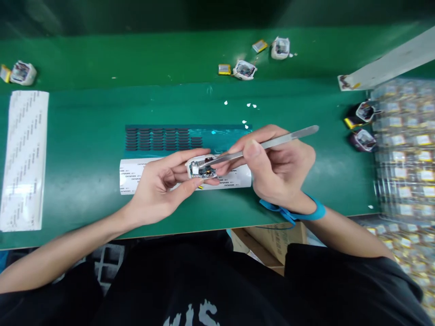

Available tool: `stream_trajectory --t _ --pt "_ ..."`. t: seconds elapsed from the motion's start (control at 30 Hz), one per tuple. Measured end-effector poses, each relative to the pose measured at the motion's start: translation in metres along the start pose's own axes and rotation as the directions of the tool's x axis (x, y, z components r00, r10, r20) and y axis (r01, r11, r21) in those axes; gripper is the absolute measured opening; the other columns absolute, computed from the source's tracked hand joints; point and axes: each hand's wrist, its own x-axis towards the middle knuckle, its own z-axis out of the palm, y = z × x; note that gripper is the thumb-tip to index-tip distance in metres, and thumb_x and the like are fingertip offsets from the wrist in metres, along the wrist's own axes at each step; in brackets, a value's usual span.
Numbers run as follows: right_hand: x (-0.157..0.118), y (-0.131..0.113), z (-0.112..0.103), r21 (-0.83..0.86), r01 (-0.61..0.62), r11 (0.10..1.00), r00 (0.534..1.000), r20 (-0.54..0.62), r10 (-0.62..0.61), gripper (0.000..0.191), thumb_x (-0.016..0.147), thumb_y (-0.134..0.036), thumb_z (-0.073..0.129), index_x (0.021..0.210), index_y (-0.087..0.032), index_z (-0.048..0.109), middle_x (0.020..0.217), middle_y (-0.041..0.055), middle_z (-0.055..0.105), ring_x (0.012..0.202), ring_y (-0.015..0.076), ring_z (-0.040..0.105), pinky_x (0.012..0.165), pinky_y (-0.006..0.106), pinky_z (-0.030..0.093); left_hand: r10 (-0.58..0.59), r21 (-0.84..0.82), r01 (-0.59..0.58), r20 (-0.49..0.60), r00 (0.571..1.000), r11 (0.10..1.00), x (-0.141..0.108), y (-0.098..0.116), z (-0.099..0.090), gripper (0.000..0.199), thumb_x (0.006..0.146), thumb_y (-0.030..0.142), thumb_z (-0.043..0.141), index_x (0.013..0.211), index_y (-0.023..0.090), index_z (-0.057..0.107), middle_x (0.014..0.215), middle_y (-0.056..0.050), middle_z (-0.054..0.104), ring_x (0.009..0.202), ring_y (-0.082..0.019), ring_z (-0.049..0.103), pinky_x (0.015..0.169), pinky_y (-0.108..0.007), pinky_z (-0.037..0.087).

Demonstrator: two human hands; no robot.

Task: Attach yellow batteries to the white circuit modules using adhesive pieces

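My left hand holds a small white plastic housing between thumb and fingers, with its open side up. A circuit board with tiny parts shows inside it. My right hand is closed on metal tweezers, which slant down to the left. Their tip reaches into the housing over the board; whether it pinches anything I cannot make out. A bit of yellow shows just below the housing. Beneath both hands lie a white printed backing sheet and a blue film with rows of dark strips.
Open housings with yellow batteries lie at the back and far left. Several white dots are scattered mid-table. Two darker housings sit beside clear trays on the right. Another printed sheet lies left. A cardboard box stands below the edge.
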Motion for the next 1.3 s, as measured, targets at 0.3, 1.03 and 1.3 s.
stream_trajectory --t 0.3,1.03,1.3 --pt "0.000 0.003 -0.002 -0.035 0.034 0.999 0.999 0.042 -0.032 0.015 0.109 -0.024 0.061 0.099 -0.025 0.072 0.081 -0.0026 0.079 0.062 0.0148 0.077 0.055 0.023 0.065 -0.031 -0.059 0.029 -0.029 0.999 0.998 0.000 0.000 0.002 0.037 0.092 0.011 0.075 0.128 0.018 0.074 0.110 -0.008 0.084 0.094 -0.027 0.083 0.084 -0.030 0.070" --pt "0.030 0.004 -0.038 -0.391 0.233 0.890 0.952 0.279 -0.127 0.019 0.106 -0.026 0.065 0.114 -0.028 0.082 0.106 0.0017 0.083 0.089 0.0211 0.079 0.078 0.037 0.066 0.284 0.580 -0.091 -0.251 0.925 0.810 0.006 0.001 -0.011 0.021 0.104 0.033 0.060 0.104 0.020 0.076 0.094 -0.004 0.082 0.075 -0.017 0.076 0.072 -0.029 0.059" --pt "0.031 0.039 -0.044 -0.406 0.265 0.875 0.905 0.418 -0.080 0.023 0.107 -0.026 0.062 0.120 -0.026 0.081 0.115 0.0033 0.082 0.096 0.0207 0.078 0.084 0.035 0.064 0.349 0.765 -0.228 0.004 0.937 0.603 0.022 -0.014 -0.024 0.013 0.105 0.026 0.052 0.104 0.023 0.064 0.119 -0.008 0.080 0.126 -0.028 0.070 0.110 -0.044 0.048"
